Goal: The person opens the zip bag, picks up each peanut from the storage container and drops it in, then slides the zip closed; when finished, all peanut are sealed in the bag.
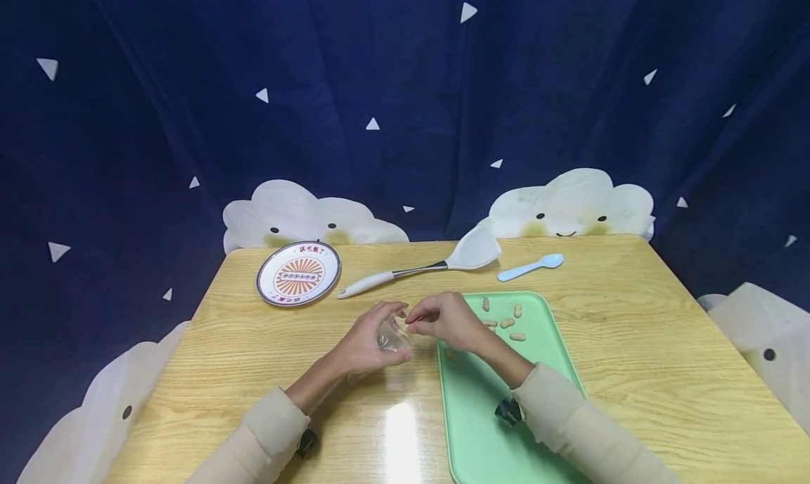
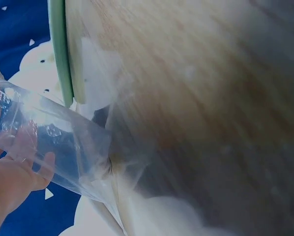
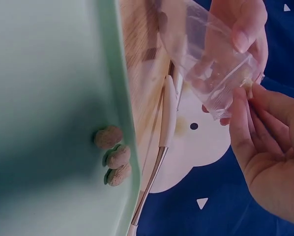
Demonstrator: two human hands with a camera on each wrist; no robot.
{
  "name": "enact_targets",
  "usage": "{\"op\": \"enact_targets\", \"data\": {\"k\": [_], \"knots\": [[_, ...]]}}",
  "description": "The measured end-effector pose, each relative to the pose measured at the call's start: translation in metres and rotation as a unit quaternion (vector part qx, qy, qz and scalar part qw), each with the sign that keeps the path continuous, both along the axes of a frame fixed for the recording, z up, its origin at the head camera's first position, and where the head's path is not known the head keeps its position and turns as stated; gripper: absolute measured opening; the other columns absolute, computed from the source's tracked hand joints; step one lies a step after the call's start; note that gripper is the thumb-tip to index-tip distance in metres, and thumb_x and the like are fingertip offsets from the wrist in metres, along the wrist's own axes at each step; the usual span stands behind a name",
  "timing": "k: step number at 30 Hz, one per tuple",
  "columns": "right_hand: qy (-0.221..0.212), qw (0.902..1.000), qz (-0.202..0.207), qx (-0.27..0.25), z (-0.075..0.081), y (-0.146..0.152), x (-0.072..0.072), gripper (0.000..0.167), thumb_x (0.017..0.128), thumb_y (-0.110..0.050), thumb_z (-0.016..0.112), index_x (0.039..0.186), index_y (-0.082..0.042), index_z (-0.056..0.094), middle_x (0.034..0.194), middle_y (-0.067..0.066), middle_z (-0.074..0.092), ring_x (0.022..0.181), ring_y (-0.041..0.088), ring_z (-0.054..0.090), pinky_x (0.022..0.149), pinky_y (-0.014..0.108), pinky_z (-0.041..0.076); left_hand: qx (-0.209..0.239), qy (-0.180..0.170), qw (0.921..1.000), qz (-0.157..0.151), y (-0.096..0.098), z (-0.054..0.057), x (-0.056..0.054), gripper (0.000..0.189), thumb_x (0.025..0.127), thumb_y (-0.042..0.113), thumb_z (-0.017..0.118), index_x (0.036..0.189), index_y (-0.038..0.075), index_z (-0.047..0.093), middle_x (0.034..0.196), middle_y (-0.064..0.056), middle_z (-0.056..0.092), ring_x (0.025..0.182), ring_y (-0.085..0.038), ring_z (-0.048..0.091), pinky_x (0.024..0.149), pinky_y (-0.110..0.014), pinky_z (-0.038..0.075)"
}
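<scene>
My left hand [image 1: 365, 340] grips a clear plastic bag [image 1: 394, 336] above the table, left of the green tray [image 1: 471, 428]. In the left wrist view the see-through bag [image 2: 63, 135] hangs down from the fingers. The thumb and fingertips of my right hand [image 1: 451, 321] pinch a peanut [image 3: 247, 84], mostly covered by the fingers, right at the bag's mouth. Several unshelled peanuts [image 1: 517, 337] lie scattered on the tray, most toward its far end. Three of these peanuts [image 3: 118, 156] show close to the tray's rim in the right wrist view.
A round plate [image 1: 268, 276] with red markings lies at the back left of the wooden table [image 1: 253, 414]. Behind the hands is a white spatula [image 1: 474, 250] with a long handle. A small blue spoon [image 1: 530, 267] lies beyond the tray. The dark blue curtain [image 1: 405, 69] closes off the back.
</scene>
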State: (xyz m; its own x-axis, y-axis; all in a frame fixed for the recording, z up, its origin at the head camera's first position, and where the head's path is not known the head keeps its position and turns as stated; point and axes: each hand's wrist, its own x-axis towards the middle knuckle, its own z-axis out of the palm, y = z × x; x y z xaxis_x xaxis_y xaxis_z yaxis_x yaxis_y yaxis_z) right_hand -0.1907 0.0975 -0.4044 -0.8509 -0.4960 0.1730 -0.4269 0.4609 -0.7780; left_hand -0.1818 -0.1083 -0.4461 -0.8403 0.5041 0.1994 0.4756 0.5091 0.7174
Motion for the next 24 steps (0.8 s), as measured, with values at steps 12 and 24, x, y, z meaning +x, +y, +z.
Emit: {"op": "enact_targets", "data": {"k": [12,24], "knots": [[-0.017,0.9988,-0.039,-0.022,0.003,0.04,-0.013,0.014,0.083,-0.013,0.071,0.092,-0.003,0.073,0.089,0.008,0.074,0.078,0.009,0.068,0.069,0.02,0.055,-0.012,0.013,0.9998,0.005,-0.001,-0.003,-0.002,0.079,0.07,0.035,0.078,0.138,0.013,0.045,0.124,-0.003,0.058,0.118,-0.021,0.054,0.102,-0.045,0.043],[-0.004,0.9922,-0.119,0.036,-0.012,0.09,-0.037,0.013,0.082,-0.013,0.073,0.091,-0.004,0.074,0.086,0.009,0.073,0.074,0.011,0.065,0.065,0.021,0.052,-0.014,0.011,0.9998,0.009,0.0,-0.001,-0.001,0.08,0.068,0.035,0.079,0.137,0.012,0.046,0.121,-0.004,0.059,0.116,-0.023,0.055,0.102,-0.046,0.043]]}}
